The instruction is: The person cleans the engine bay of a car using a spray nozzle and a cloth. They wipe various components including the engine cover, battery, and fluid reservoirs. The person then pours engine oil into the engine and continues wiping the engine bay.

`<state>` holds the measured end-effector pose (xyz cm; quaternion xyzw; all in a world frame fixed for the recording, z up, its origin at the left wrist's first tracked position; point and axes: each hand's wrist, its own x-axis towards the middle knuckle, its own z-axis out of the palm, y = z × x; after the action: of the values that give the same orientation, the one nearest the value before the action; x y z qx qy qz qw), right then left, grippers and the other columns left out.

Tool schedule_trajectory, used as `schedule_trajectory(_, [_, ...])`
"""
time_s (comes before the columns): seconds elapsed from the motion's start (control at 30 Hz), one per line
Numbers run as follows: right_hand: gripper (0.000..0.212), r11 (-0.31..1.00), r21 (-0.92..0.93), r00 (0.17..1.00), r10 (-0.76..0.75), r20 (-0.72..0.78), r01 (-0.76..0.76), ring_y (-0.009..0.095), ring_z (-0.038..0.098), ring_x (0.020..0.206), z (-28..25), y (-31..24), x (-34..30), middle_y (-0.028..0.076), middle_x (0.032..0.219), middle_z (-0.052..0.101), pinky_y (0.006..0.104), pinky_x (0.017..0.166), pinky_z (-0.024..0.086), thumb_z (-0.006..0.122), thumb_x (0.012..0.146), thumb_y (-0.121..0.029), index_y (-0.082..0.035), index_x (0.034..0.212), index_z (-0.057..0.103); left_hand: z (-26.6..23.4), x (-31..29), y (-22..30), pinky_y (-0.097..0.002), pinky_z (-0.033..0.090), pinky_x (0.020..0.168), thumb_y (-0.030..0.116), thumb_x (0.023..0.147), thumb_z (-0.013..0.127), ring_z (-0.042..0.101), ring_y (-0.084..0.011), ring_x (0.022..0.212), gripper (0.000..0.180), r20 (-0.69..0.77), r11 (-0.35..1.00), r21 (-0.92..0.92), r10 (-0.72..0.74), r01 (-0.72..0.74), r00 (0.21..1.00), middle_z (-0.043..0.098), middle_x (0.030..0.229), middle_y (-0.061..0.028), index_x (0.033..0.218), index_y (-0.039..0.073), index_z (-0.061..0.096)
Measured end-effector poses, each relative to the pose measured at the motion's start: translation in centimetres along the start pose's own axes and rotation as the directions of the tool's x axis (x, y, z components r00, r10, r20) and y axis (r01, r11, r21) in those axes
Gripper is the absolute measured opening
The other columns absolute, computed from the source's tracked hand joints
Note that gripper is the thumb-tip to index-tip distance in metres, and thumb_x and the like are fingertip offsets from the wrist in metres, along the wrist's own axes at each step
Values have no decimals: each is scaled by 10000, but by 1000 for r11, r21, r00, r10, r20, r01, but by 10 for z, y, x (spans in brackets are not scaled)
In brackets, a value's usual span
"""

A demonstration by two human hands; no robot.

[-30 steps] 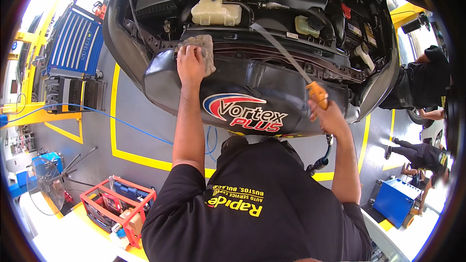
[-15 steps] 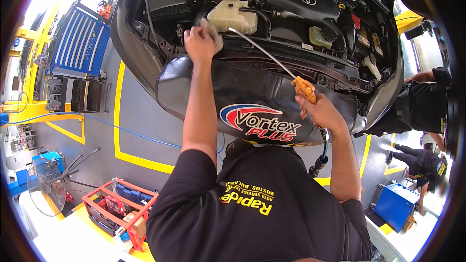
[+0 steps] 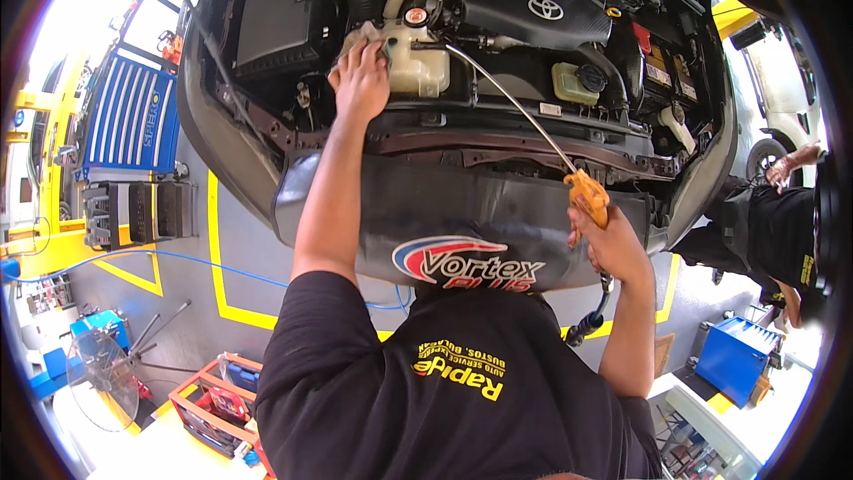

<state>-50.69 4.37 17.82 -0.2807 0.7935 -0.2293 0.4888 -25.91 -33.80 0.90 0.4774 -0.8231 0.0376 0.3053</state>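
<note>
While leaning over the open engine bay [image 3: 498, 62], person has left hand [image 3: 360, 80] far left, fingers together and flat, pressing a grey rag [image 3: 362, 36] down just beside the white coolant tank [image 3: 418, 58]. Right hand [image 3: 609, 244] near right, fingers curled tight round the orange grip of an air blow gun [image 3: 586, 196]; its long thin metal nozzle [image 3: 506, 98] runs up-left to the tank cap area. Dark fender cover [image 3: 462, 222] drapes over the front edge. Hose [image 3: 593, 316] hangs below right hand.
</note>
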Motion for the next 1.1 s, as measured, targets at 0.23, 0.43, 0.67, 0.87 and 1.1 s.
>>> schedule_trajectory(0.23, [483, 993, -111, 997, 44, 61, -37, 84, 491, 451, 8, -17, 27, 27, 731, 647, 267, 411, 394, 702, 965, -452, -9, 1151, 650, 23, 58, -41, -599, 395, 1057, 289, 1040, 415, 520, -266, 1377, 454, 404, 929, -369, 143, 18, 904, 550, 1490, -93, 1481, 197, 476])
schedule_trajectory(0.43, [446, 996, -85, 993, 44, 110, -35, 72, 477, 438, 6, -14, 42, 23, 733, 652, 265, 406, 390, 709, 966, -428, -11, 1108, 642, -6, -37, -1, -556, 430, 1019, 265, 1007, 508, 581, -352, 1223, 454, 157, 920, 172, -378, 351, 913, 602, 1324, -187, 1392, 24, 496])
schedule_trajectory(0.67, [444, 999, 32, 990, 25, 139, -30, 76, 465, 390, -17, 7, 45, 54, 751, 666, 248, 362, 363, 708, 980, -378, 11, 1136, 562, -9, -64, 65, -497, 414, 962, 194, 912, 650, 584, -331, 1115, 293, 20, 920, 201, -347, 336, 938, 612, 1137, -139, 1147, 32, 584])
schedule_trajectory(0.87, [434, 998, 17, 979, 48, 196, -53, 75, 472, 384, -18, 8, 52, 63, 777, 667, 246, 352, 371, 707, 983, -370, 9, 1137, 559, -16, -73, 64, -483, 413, 947, 154, 895, 678, 593, -290, 1073, 187, 35, 997, -63, 41, -39, 999, 639, 1088, -59, 1080, 139, 656])
schedule_trajectory(1.1, [435, 1000, 18, 978, -5, 207, 1, 74, 471, 376, -28, 15, 50, 52, 741, 664, 245, 349, 378, 696, 986, -402, -2, 1104, 574, -21, -60, 66, -426, 444, 944, 178, 914, 658, 650, -261, 1046, 217, 150, 995, -50, 88, -81, 985, 704, 1069, -50, 1125, 132, 672])
